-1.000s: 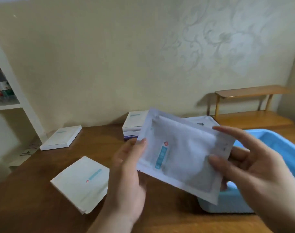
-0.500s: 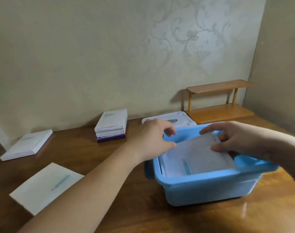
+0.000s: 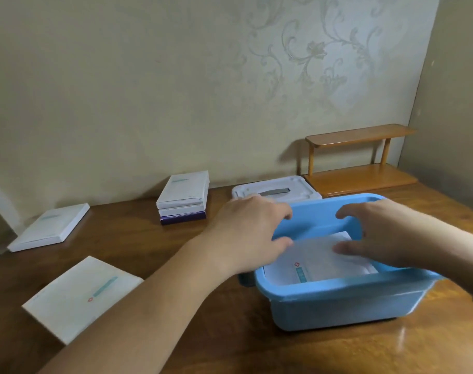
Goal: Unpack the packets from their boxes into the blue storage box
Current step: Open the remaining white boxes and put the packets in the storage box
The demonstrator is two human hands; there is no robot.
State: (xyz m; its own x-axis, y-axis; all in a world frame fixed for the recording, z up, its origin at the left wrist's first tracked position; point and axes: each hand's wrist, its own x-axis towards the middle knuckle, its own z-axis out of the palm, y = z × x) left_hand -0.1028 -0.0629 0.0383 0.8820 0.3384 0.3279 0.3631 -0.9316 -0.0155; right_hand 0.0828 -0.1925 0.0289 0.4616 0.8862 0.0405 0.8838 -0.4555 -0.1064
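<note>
A blue storage box (image 3: 346, 295) stands on the wooden table at the right. Flat white packets (image 3: 319, 261) with a teal stripe and a red mark lie inside it. My left hand (image 3: 252, 233) hovers over the box's left rim, fingers loosely curled, thumb tip near the top packet's left edge. My right hand (image 3: 381, 233) reaches in from the right, its thumb lying on the top packet and its fingers arched above it. Neither hand grips anything. A white packet box (image 3: 81, 295) lies flat at the front left.
Another white box (image 3: 50, 226) lies at the back left. A stack of three boxes (image 3: 184, 197), the lowest dark purple, sits near the wall. The storage box's white lid (image 3: 277, 191) lies behind it. A small wooden shelf (image 3: 360, 157) stands in the back right corner.
A second ago both hands held the packets up in the air. They lowered them into the blue box, and now the fingers have let go and lifted slightly.
</note>
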